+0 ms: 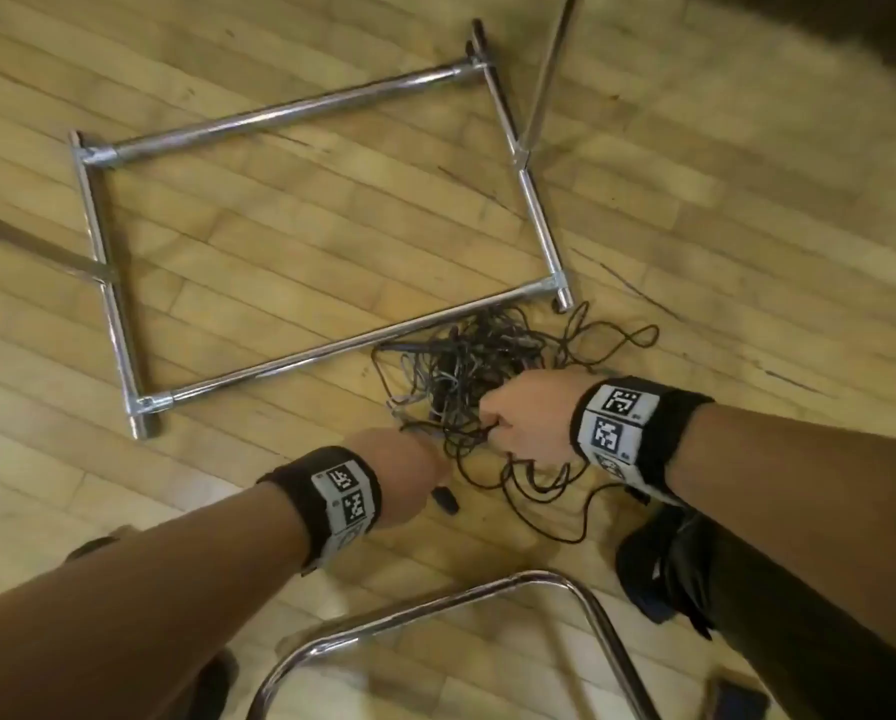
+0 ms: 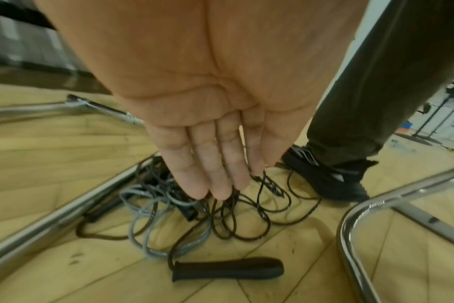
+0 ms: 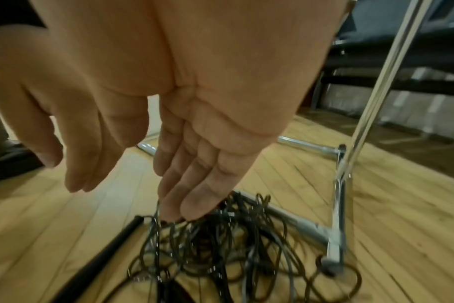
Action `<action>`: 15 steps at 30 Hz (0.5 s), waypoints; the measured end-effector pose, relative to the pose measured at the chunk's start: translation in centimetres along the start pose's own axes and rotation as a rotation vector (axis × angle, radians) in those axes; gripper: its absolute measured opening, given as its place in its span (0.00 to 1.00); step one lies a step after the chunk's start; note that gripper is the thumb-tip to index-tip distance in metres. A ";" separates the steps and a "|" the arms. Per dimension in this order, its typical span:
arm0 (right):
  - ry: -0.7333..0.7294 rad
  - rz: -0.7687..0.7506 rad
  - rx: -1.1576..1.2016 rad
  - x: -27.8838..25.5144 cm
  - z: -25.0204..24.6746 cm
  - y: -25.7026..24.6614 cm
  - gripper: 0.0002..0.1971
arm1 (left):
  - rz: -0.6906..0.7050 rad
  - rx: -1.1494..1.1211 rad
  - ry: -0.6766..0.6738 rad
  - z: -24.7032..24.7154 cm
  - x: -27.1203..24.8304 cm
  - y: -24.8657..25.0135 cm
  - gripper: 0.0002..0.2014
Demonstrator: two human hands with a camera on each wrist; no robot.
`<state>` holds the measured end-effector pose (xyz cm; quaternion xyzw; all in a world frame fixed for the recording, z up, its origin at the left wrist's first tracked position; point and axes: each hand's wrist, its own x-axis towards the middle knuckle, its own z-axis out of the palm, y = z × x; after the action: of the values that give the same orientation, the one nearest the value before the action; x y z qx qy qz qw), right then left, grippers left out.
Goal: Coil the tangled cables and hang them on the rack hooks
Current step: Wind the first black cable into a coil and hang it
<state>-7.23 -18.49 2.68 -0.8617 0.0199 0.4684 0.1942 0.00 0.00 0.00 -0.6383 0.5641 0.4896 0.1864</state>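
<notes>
A tangle of black and grey cables [image 1: 466,366] lies on the wooden floor beside the chrome rack base [image 1: 300,358]. My right hand [image 1: 498,423] is over the pile's near side. Its fingertips [image 3: 192,205] pinch black strands that rise toward them. My left hand [image 1: 430,449] reaches down at the pile's near left edge. Its straight fingers [image 2: 220,184] touch the black loops [image 2: 236,221]. A black handle-like grip [image 2: 228,268] on one cable's end lies on the floor just below that hand, also seen in the head view [image 1: 446,498].
The rack's upright pole [image 1: 550,70] rises at the far right corner of the base. A curved chrome tube [image 1: 487,595] stands close in front of me. My black shoe [image 1: 659,574] is right of the cables. Bare wooden floor lies inside the frame and to the left.
</notes>
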 end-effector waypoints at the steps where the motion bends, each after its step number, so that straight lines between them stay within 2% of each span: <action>1: -0.014 0.030 -0.002 1.1 0.3 0.7 0.15 | 0.007 0.016 -0.026 0.1 1.3 -0.3 0.22; 4: -0.052 0.106 -0.023 4.4 3.0 3.6 0.15 | 0.060 0.039 -0.026 1.2 5.4 -0.9 0.18; 8: -0.052 0.147 -0.096 7.0 7.3 6.0 0.15 | 0.113 0.038 -0.009 2.3 9.8 -0.8 0.22; 12: 0.125 0.160 -0.109 8.5 11.2 7.5 0.17 | 0.082 -0.083 0.073 3.1 12.5 -1.1 0.25; 15: 0.204 0.186 -0.180 9.4 13.4 7.6 0.16 | 0.082 -0.071 0.130 3.6 12.9 -1.1 0.26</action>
<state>-14.33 -19.35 -13.86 -0.9131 0.0772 0.3943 0.0688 -1.99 -3.76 -12.74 -0.6513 0.5830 0.4739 0.1063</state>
